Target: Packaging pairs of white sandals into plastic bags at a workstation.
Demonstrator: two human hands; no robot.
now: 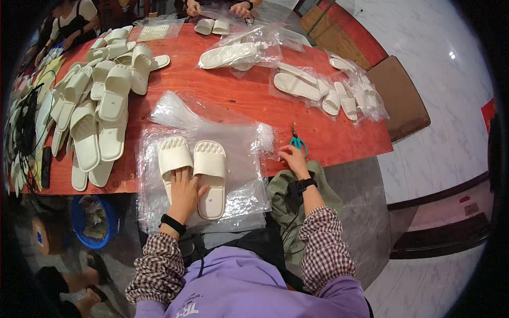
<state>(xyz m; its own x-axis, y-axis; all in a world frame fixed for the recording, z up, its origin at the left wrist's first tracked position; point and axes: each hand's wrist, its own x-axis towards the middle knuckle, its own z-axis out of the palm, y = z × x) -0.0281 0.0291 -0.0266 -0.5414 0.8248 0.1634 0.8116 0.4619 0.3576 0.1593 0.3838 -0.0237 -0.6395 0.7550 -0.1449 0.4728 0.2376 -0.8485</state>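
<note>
Left hand (184, 192): palm down, fingers (180, 177) spread fairly wide and pressed flat on the heel ends of a pair of cream slippers (193, 169); nothing gripped, only held down. The pair lies side by side, toes pointing away from the person, directly under and just beyond the fingertips, on a stack of clear plastic bags (238, 159) at the near edge of the red table (233, 98). Right hand (293, 159): resting at the table's near edge, to the right of the bags, fingers loosely curled and low on the surface; whether they pinch anything cannot be told. Small teal scissors (297, 141): lying on the table just beyond the right hand, close to its fingertips, apart from the slippers. Both wrists carry a dark band; sleeves are checked. Heap of loose cream slippers (101, 100): piled on the left part of the table, well apart from both hands. Bagged slippers (318, 87): several in clear wrapping on the far right part of the table. Blue bucket (95, 222): on the floor below the table's left side. Another person's hands (217, 8): at the far edge, by two more slippers.
</note>
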